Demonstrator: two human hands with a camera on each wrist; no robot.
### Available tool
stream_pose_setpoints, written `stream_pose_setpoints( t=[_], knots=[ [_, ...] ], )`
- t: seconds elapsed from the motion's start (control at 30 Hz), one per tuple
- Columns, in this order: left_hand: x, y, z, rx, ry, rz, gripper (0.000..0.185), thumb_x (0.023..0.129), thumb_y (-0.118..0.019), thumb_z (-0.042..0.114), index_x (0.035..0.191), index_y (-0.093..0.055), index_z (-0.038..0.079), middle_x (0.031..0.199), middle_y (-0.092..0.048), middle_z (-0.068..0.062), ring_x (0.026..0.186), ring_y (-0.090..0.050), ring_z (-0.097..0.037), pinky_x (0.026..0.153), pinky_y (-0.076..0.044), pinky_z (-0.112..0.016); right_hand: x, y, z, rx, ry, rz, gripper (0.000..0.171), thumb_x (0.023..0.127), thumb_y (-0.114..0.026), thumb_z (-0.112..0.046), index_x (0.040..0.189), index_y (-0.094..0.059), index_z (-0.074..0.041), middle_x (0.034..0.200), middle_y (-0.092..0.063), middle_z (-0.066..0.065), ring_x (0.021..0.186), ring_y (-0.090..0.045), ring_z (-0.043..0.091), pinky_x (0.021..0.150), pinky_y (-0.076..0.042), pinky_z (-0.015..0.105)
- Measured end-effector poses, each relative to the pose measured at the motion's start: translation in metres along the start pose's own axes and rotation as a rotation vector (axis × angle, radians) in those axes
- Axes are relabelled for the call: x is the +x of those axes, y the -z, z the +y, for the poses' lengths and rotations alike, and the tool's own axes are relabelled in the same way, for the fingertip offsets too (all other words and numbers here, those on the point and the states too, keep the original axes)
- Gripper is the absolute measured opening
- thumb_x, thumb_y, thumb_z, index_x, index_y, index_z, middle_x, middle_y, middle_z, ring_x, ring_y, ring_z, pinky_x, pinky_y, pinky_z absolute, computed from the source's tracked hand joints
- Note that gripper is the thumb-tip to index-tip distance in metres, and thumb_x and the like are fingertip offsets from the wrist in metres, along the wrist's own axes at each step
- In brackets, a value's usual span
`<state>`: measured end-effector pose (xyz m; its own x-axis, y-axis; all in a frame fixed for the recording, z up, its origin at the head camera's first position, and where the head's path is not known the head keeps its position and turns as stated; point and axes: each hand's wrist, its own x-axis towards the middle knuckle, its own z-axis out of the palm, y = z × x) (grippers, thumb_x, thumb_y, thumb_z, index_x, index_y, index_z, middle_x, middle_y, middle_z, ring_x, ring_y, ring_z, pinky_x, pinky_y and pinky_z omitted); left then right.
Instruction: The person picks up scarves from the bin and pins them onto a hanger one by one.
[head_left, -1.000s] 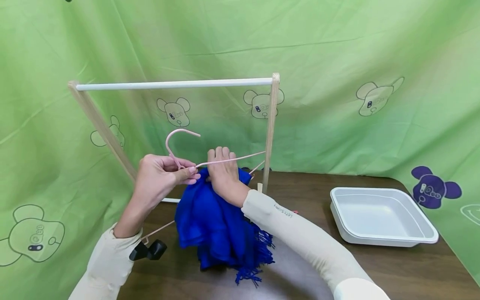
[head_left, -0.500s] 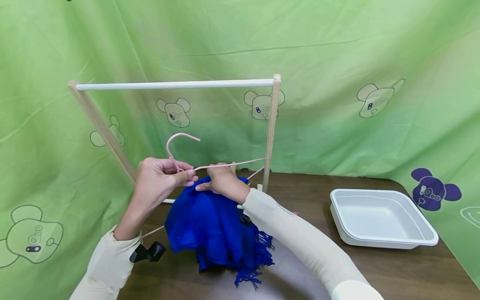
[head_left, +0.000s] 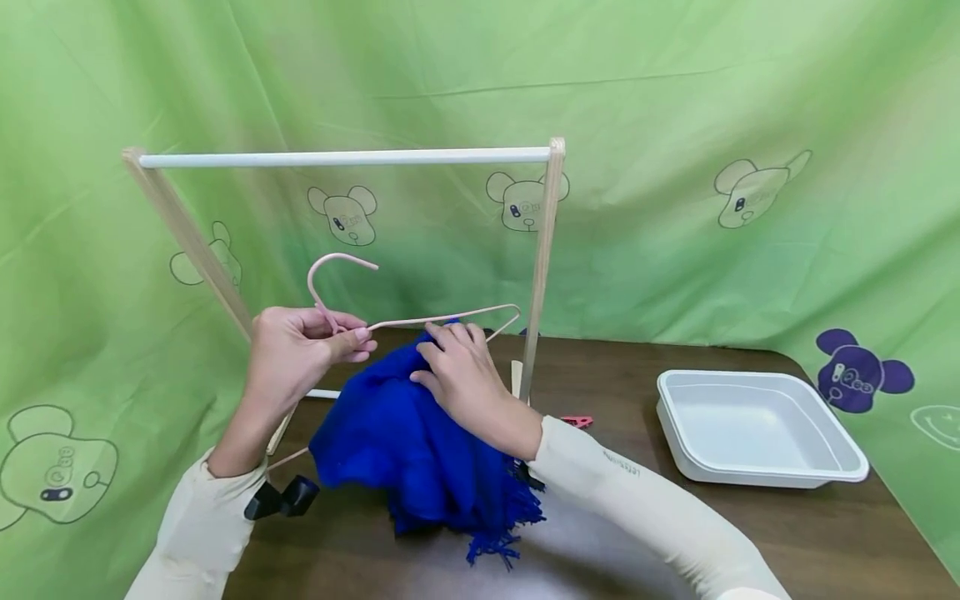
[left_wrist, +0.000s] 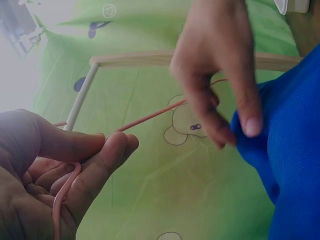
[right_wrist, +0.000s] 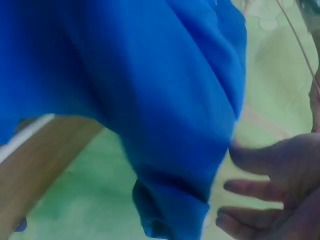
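Observation:
In the head view my left hand (head_left: 292,354) pinches a pink clothes hanger (head_left: 408,321) at the base of its hook, which points up. A blue scarf (head_left: 397,442) with a fringed end drapes over the hanger's lower part and hangs down toward the table. My right hand (head_left: 468,379) is at the scarf's upper right, fingers spread. The right wrist view shows those fingers (right_wrist: 255,190) fairly straight, with the thumb right at the cloth's edge. Seen from the left wrist, the hanger wire (left_wrist: 150,116) runs from my left fingertips to behind my right hand.
A wooden rack with a white top bar (head_left: 337,157) stands behind the hands. To the right, a white plastic tray (head_left: 765,479) sits on the brown table (head_left: 615,383). A small red clip (head_left: 577,422) lies near the rack's right foot. Green printed cloth (head_left: 637,275) surrounds the table.
My right hand has drawn back from behind the hanger's upper wire to the front of the scarf, its fingers spreading. The hanger has shifted slightly left, still in my left hand.

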<state>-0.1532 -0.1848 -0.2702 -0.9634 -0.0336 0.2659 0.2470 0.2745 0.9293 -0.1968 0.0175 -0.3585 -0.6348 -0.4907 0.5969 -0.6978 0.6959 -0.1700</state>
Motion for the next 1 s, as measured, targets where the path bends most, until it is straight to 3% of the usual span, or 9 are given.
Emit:
stream_pose_setpoints(
  t=[0.13, 0.27, 0.33, 0.47, 0.6, 0.7, 0.8, 0.87, 1.0],
  knots=[
    [0.0, 0.006, 0.002, -0.006, -0.017, 0.008, 0.021, 0.084, -0.078, -0.004, 0.097, -0.072, -0.019, 0.077, -0.077, -0.002, 0.068, -0.077, -0.013, 0.067, -0.064, -0.029, -0.013, -0.01, 0.002, -0.001, 0.012, 0.189, 0.023, 0.09, -0.076, -0.012, 0.109, -0.067, -0.003, 0.114, -0.059, 0.018, 0.102, -0.052, 0.036, 0.082, -0.041, 0.048],
    [0.001, 0.011, 0.009, -0.023, -0.041, 0.022, 0.021, 0.084, -0.078, -0.006, 0.098, -0.071, -0.02, 0.075, -0.077, 0.001, 0.068, -0.077, -0.014, 0.066, -0.064, -0.03, -0.02, -0.02, 0.008, 0.026, -0.07, 0.276, 0.029, 0.091, -0.074, -0.015, 0.115, -0.062, -0.002, 0.109, -0.053, 0.018, 0.097, -0.053, 0.035, 0.075, -0.041, 0.045],
    [0.002, 0.014, 0.013, -0.033, -0.06, 0.031, 0.02, 0.084, -0.077, -0.007, 0.097, -0.07, -0.021, 0.075, -0.077, -0.002, 0.067, -0.077, -0.015, 0.065, -0.064, -0.03, -0.022, -0.023, 0.013, 0.106, -0.15, 0.248, 0.035, 0.094, -0.072, -0.019, 0.12, -0.058, 0.0, 0.11, -0.052, 0.019, 0.098, -0.054, 0.035, 0.078, -0.046, 0.045],
    [0.002, 0.019, 0.018, -0.021, -0.082, 0.038, 0.02, 0.084, -0.078, -0.006, 0.097, -0.071, -0.019, 0.076, -0.078, -0.003, 0.067, -0.077, -0.016, 0.066, -0.063, -0.031, -0.026, -0.026, 0.018, 0.41, -0.398, 0.155, 0.042, 0.096, -0.071, -0.025, 0.123, -0.053, 0.002, 0.108, -0.058, 0.018, 0.093, -0.062, 0.029, 0.08, -0.056, 0.04],
    [0.001, 0.023, 0.016, -0.027, -0.1, 0.046, 0.019, 0.084, -0.078, -0.006, 0.096, -0.072, -0.019, 0.08, -0.078, -0.009, 0.068, -0.077, -0.017, 0.065, -0.063, -0.031, -0.027, -0.028, 0.016, 0.687, -0.624, 0.094, 0.034, 0.093, -0.074, -0.027, 0.116, -0.062, -0.004, 0.098, -0.071, 0.005, 0.086, -0.069, 0.016, 0.078, -0.057, 0.029],
    [0.001, 0.025, 0.015, -0.021, -0.114, 0.052, 0.018, 0.084, -0.078, -0.005, 0.095, -0.072, -0.018, 0.081, -0.078, -0.011, 0.068, -0.077, -0.017, 0.064, -0.063, -0.031, -0.026, -0.031, 0.013, 0.949, -0.726, 0.0, 0.021, 0.095, -0.071, -0.028, 0.098, -0.068, -0.007, 0.076, -0.063, -0.006, 0.069, -0.059, 0.008, 0.063, -0.049, 0.021],
    [0.001, 0.024, 0.013, 0.0, -0.089, 0.043, 0.02, 0.085, -0.079, -0.003, 0.098, -0.073, -0.017, 0.078, -0.078, -0.002, 0.069, -0.078, -0.017, 0.066, -0.063, -0.03, -0.025, -0.032, 0.012, 1.156, -0.808, -0.1, 0.022, 0.097, -0.069, -0.025, 0.083, -0.066, -0.008, 0.062, -0.049, -0.009, 0.058, -0.045, 0.008, 0.054, -0.038, 0.019],
    [0.001, 0.023, 0.012, 0.006, -0.055, 0.032, 0.022, 0.085, -0.079, -0.002, 0.099, -0.072, -0.017, 0.076, -0.077, 0.003, 0.07, -0.078, -0.016, 0.067, -0.063, -0.03, -0.025, -0.032, 0.012, 1.169, -0.813, -0.134, 0.024, 0.096, -0.069, -0.024, 0.078, -0.065, -0.009, 0.058, -0.047, -0.01, 0.056, -0.043, 0.008, 0.052, -0.036, 0.02],
    [0.002, 0.023, 0.008, -0.004, 0.009, 0.016, 0.024, 0.086, -0.078, -0.003, 0.102, -0.07, -0.019, 0.076, -0.077, 0.002, 0.07, -0.077, -0.015, 0.068, -0.064, -0.029, -0.019, -0.022, 0.012, 0.986, -0.705, -0.082, 0.031, 0.091, -0.075, -0.025, 0.068, -0.064, -0.009, 0.055, -0.048, -0.011, 0.054, -0.044, 0.007, 0.051, -0.036, 0.019]
  ],
)
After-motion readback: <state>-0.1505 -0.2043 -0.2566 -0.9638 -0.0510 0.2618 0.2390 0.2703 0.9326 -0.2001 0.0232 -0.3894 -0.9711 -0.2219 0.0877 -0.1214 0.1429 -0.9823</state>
